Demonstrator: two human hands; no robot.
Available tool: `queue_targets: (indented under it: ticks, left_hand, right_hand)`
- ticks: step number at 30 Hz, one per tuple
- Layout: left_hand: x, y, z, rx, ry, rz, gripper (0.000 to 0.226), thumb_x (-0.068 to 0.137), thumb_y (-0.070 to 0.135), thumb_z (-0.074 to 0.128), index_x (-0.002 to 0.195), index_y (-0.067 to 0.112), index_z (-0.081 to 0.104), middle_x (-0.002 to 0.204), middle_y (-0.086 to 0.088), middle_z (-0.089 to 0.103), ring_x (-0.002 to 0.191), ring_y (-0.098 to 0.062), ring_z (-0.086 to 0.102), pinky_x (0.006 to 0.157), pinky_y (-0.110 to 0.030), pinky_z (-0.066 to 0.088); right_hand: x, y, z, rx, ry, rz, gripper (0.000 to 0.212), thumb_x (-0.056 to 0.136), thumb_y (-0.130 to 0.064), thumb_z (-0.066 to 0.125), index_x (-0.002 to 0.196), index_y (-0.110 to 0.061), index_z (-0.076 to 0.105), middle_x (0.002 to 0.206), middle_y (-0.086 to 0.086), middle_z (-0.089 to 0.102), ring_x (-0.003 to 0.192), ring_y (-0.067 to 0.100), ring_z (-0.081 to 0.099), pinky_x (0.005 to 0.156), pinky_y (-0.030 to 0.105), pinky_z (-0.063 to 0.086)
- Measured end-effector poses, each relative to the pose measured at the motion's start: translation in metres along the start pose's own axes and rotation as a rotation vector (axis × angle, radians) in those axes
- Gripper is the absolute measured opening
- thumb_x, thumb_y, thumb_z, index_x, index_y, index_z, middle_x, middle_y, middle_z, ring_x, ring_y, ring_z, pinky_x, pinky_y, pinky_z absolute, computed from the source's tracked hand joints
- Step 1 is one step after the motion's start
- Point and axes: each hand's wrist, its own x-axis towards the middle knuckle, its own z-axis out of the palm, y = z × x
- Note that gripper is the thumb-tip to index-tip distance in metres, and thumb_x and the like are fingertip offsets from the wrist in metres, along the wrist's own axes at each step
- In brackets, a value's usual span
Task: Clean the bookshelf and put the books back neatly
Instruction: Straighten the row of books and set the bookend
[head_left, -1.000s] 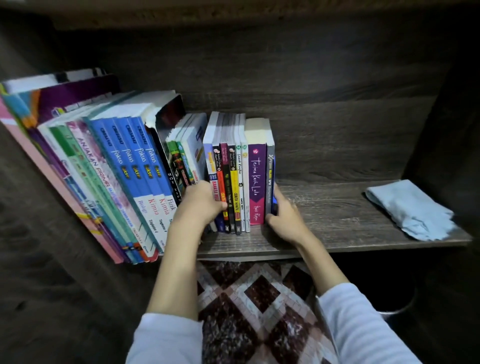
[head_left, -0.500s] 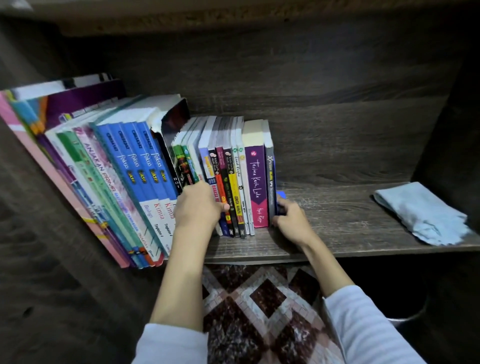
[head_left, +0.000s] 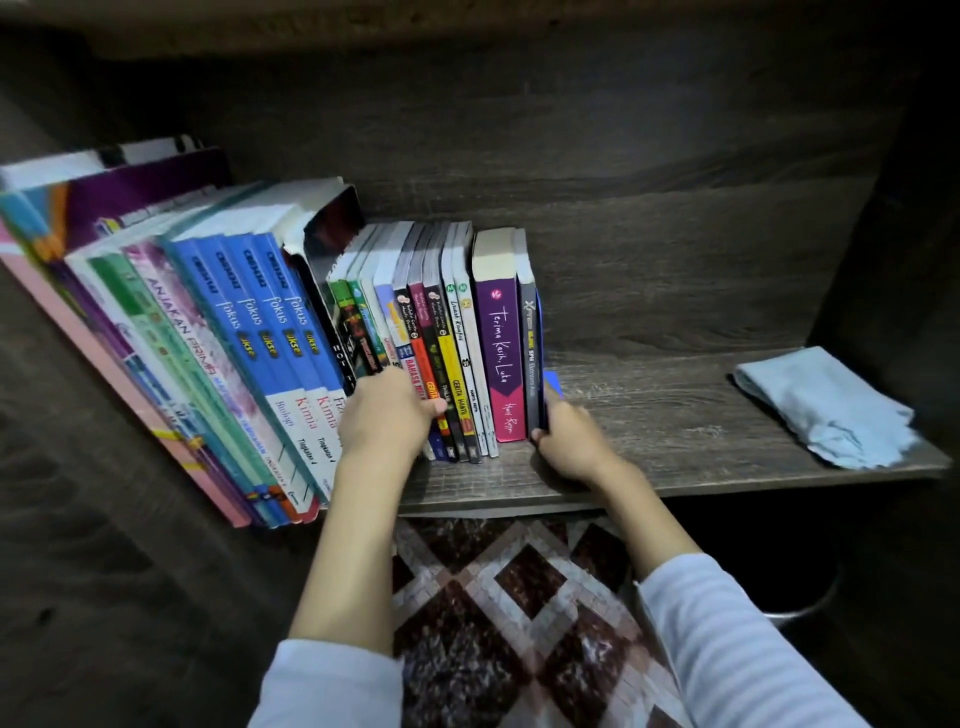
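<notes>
A row of books stands on the dark wooden shelf (head_left: 675, 421). Tall textbooks (head_left: 244, 332) with blue, green and pink spines lean left against the side wall. Beside them stand thin small books (head_left: 452, 338), a purple novel (head_left: 498, 338) and a black book (head_left: 529, 338) at the right end. My left hand (head_left: 387, 410) curls over the lower spines of the small books, thumb stretched across them. At the row's right end, my right hand (head_left: 571, 441) grips the foot of the black book, with something blue (head_left: 551, 382) just behind its fingers.
A folded light blue cloth (head_left: 826, 410) lies on the right part of the shelf near its front edge. The cabinet's right wall (head_left: 893, 260) stands beyond it. Below the shelf are patterned floor tiles (head_left: 493, 597) and a dark round object with a metal rim (head_left: 800, 608).
The small books have slid left and now lean against the tall textbooks, closing the gap. Both hands stayed at the foot of the row, and the right hand moved left with it.
</notes>
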Motion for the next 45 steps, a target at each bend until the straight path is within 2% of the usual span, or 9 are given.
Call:
queue_targets:
  ticks: [6, 13, 17, 21, 27, 32, 36, 39, 45]
  left_hand:
    - [-0.005, 0.0, 0.015, 0.036, 0.127, -0.015, 0.009, 0.086, 0.008, 0.066, 0.088, -0.001, 0.065, 0.094, -0.017, 0.065, 0.089, -0.033, 0.063, 0.079, -0.038, 0.053]
    - [-0.007, -0.004, 0.027, 0.029, 0.249, -0.022, 0.007, 0.088, 0.005, 0.061, 0.091, 0.002, 0.066, 0.093, -0.017, 0.065, 0.088, -0.031, 0.062, 0.071, -0.037, 0.05]
    - [-0.008, -0.004, 0.028, 0.086, 0.215, 0.008, 0.008, 0.089, 0.006, 0.06, 0.094, 0.002, 0.065, 0.097, -0.017, 0.064, 0.091, -0.033, 0.062, 0.077, -0.039, 0.052]
    - [-0.006, -0.005, 0.019, 0.028, 0.141, -0.008, 0.02, 0.077, 0.018, 0.077, 0.087, 0.004, 0.067, 0.09, -0.012, 0.065, 0.087, -0.028, 0.061, 0.072, -0.032, 0.049]
    - [-0.007, -0.01, 0.029, -0.058, 0.244, 0.005, 0.013, 0.084, 0.016, 0.07, 0.077, 0.006, 0.066, 0.08, -0.007, 0.069, 0.082, -0.023, 0.063, 0.068, -0.031, 0.05]
    - [-0.015, -0.022, 0.044, -0.045, 0.356, 0.108, 0.006, 0.09, 0.012, 0.059, 0.086, 0.015, 0.056, 0.092, 0.001, 0.066, 0.08, -0.012, 0.059, 0.064, -0.025, 0.038]
    - [-0.025, -0.029, 0.059, -0.057, 0.386, 0.142, 0.013, 0.094, 0.024, 0.053, 0.101, 0.014, 0.057, 0.102, -0.002, 0.063, 0.081, -0.018, 0.058, 0.065, -0.029, 0.045]
    - [-0.029, -0.036, 0.069, -0.053, 0.327, 0.149, 0.025, 0.093, 0.035, 0.053, 0.105, 0.014, 0.059, 0.099, -0.002, 0.067, 0.086, -0.021, 0.063, 0.07, -0.03, 0.047]
    - [-0.028, -0.037, 0.079, -0.133, 0.325, 0.069, 0.025, 0.081, 0.04, 0.069, 0.09, 0.02, 0.059, 0.088, 0.002, 0.068, 0.084, -0.019, 0.063, 0.075, -0.032, 0.05]
  right_hand:
    - [-0.013, -0.012, 0.004, -0.055, 0.154, 0.053, 0.047, 0.09, -0.009, 0.053, 0.136, -0.015, 0.043, 0.116, 0.021, 0.062, 0.112, 0.037, 0.054, 0.09, 0.039, 0.044]
    - [-0.013, -0.015, 0.01, -0.096, 0.213, 0.078, 0.046, 0.091, -0.01, 0.051, 0.136, -0.013, 0.042, 0.114, 0.02, 0.063, 0.11, 0.036, 0.056, 0.087, 0.037, 0.043]
    - [-0.011, -0.007, 0.008, -0.02, 0.151, 0.076, 0.058, 0.087, -0.026, 0.064, 0.139, -0.016, 0.041, 0.12, 0.014, 0.063, 0.113, 0.033, 0.056, 0.092, 0.036, 0.043]
    - [-0.01, -0.006, 0.013, 0.06, 0.159, 0.062, 0.074, 0.08, -0.04, 0.071, 0.141, -0.014, 0.038, 0.124, 0.011, 0.061, 0.115, 0.03, 0.055, 0.094, 0.038, 0.045]
    - [-0.005, -0.008, 0.02, 0.075, 0.248, 0.104, 0.07, 0.079, -0.039, 0.073, 0.136, -0.013, 0.043, 0.12, 0.015, 0.061, 0.113, 0.032, 0.056, 0.091, 0.039, 0.046]
    - [-0.017, -0.011, 0.025, 0.181, 0.404, -0.037, 0.088, 0.077, -0.021, 0.076, 0.146, -0.014, 0.023, 0.137, 0.011, 0.042, 0.129, 0.025, 0.037, 0.105, 0.038, 0.033]
    - [-0.035, -0.015, 0.035, 0.202, 0.725, -0.254, 0.036, 0.081, -0.011, 0.07, 0.112, -0.002, 0.054, 0.098, 0.01, 0.055, 0.088, 0.02, 0.053, 0.079, 0.03, 0.044]
    - [-0.04, -0.023, 0.046, 0.12, 0.543, -0.27, 0.011, 0.087, -0.017, 0.064, 0.087, -0.007, 0.06, 0.075, 0.007, 0.064, 0.068, 0.026, 0.061, 0.062, 0.031, 0.045]
    - [-0.035, -0.028, 0.048, 0.17, 0.295, -0.173, 0.011, 0.089, -0.006, 0.054, 0.095, -0.013, 0.048, 0.083, 0.005, 0.059, 0.08, 0.024, 0.058, 0.071, 0.037, 0.047]
